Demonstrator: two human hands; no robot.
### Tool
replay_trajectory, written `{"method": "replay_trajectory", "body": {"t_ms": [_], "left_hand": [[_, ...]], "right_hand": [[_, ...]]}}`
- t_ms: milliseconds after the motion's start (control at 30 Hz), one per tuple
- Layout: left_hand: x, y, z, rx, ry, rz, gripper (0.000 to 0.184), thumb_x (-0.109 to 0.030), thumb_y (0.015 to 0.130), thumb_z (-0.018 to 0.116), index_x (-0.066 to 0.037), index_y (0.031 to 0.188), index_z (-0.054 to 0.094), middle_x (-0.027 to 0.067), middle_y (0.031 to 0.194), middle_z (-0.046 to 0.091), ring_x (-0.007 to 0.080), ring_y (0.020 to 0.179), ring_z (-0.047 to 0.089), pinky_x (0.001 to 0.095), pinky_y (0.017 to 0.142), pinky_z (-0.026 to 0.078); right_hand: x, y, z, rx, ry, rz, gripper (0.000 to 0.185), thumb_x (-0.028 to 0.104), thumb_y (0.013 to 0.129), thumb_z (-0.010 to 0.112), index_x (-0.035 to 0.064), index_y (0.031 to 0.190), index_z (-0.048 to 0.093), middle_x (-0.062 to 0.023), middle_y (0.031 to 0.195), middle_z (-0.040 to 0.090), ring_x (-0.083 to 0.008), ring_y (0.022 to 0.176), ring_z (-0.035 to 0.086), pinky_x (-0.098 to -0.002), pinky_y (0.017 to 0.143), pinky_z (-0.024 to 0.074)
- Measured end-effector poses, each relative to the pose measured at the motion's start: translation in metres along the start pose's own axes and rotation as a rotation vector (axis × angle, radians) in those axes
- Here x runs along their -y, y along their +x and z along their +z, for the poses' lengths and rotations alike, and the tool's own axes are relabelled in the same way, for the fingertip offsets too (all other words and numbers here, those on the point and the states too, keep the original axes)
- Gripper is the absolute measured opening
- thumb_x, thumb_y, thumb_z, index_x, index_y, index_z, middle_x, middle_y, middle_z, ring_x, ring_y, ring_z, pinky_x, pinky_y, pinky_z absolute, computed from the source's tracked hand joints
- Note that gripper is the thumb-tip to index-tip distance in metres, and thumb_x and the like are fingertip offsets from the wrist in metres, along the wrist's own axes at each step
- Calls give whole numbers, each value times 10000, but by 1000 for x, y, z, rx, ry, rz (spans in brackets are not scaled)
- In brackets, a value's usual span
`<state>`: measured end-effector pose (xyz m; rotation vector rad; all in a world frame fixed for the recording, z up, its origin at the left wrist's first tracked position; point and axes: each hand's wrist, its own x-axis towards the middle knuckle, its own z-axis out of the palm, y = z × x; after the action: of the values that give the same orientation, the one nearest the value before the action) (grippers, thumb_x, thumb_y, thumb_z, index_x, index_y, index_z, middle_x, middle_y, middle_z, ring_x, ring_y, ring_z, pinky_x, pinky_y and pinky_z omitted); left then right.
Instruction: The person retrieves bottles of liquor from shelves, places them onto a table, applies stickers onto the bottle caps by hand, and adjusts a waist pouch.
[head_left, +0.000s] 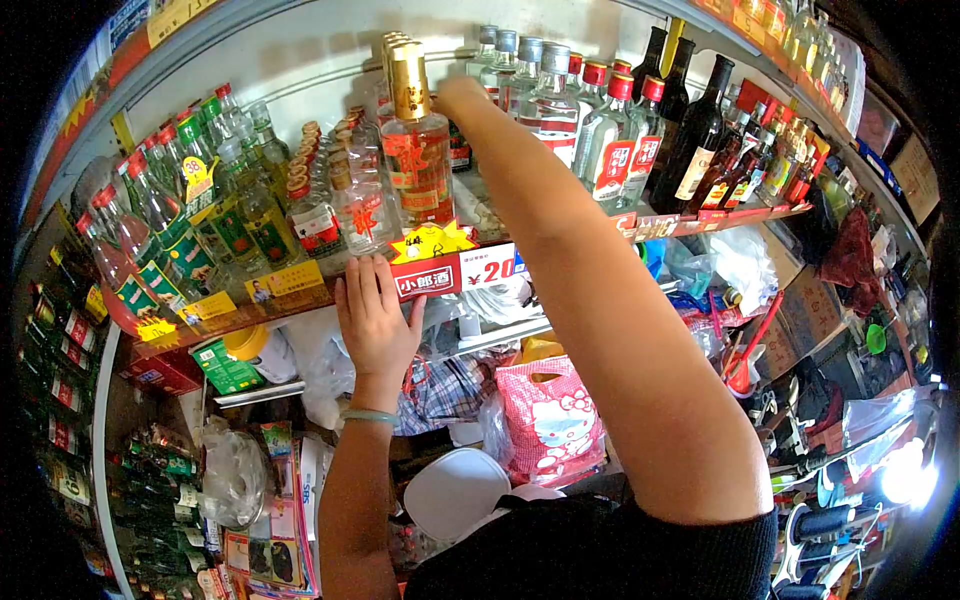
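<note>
Fingers extended, my left hand (378,310) lies against the front edge of the bottle shelf (335,297), beside a red price label (425,281). A green bangle circles that wrist. My right hand (460,96) reaches to the back of the shelf, its fingers hidden behind a gold-capped liquor bottle (416,160). Below that hand, a small dark bottle with a red label (459,150) partly shows; whether I touch it cannot be made out. Small clear bottles (360,212) stand in rows left of the gold-capped one. Clear bottles with silver caps (552,105) stand right of my forearm.
Green-labelled bottles (180,245) fill the shelf's left end; red-capped bottles (609,140) and dark wine bottles (700,140) stand at right. A pink checked bag (550,420) and a white stool-like disc (456,494) are below. A bright lamp (905,478) glows at lower right.
</note>
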<state>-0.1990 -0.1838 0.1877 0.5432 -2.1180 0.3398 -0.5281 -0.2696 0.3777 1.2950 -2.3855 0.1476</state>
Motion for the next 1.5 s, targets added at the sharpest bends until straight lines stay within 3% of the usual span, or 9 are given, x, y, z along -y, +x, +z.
{"method": "replay_trajectory", "body": {"t_ms": [333,567,633,700,833,900,1167,1300,1500], "left_hand": [[0,-2,0,15,47,-1,800,-417,825,721,41,1402,408,233,1407,454,385,1373,376,506,1145,290],[1,-4,1,-4,28,3,786,-429,861,677,31,1432,393,195,1409,471,373,1378,378,505,1161,268],[3,-4,1,0,31,25,790,-426,858,676,36,1431,390,202,1414,465,375,1375,379,508,1164,259],[4,-5,0,16,44,34,785,-416,854,677,35,1429,389,206,1413,463,374,1373,381,509,1168,250],[3,-4,-2,30,56,22,767,-455,877,629,26,1425,391,200,1409,466,361,1380,374,496,1173,240],[4,-3,-3,45,53,51,766,-482,883,609,19,1422,397,198,1413,464,355,1383,371,489,1174,241],[12,-5,9,-65,128,111,770,-518,883,613,-3,1419,413,199,1440,456,358,1369,399,515,1146,298],[9,6,4,155,66,42,766,-537,902,590,-8,1428,420,227,1436,474,391,1332,448,524,1132,312],[16,5,23,-268,55,260,851,-589,873,614,12,1433,389,326,1375,439,467,1283,441,561,1048,358]], "right_hand": [[3,1,-4,-106,135,59,425,409,885,595,36,1039,728,-185,1101,706,-332,1024,687,-444,869,547],[14,-48,-84,89,611,266,226,162,883,588,-12,903,730,-149,721,721,-203,603,712,-317,568,578],[7,-50,-81,-315,599,316,225,138,894,557,-9,859,724,-141,676,711,-190,591,708,-316,571,576],[5,-59,-79,-324,885,364,242,186,878,573,8,836,730,-164,666,702,-240,644,720,-354,684,578],[26,-160,-106,-926,746,250,273,140,906,572,-55,1091,617,-164,842,721,-214,813,717,-320,694,552],[35,-227,-109,-964,1318,-46,255,112,931,530,-58,1121,541,-216,823,671,-321,813,698,-395,725,538],[70,-593,-48,312,728,-326,357,260,942,584,69,1240,539,-147,1032,609,-349,859,654,-450,734,553],[74,-736,-25,506,516,4,295,275,942,563,87,1168,587,-127,954,637,-313,829,675,-437,698,566],[112,-873,-70,264,561,808,268,295,929,607,72,1069,660,-158,967,680,-355,888,672,-463,747,549]]}}
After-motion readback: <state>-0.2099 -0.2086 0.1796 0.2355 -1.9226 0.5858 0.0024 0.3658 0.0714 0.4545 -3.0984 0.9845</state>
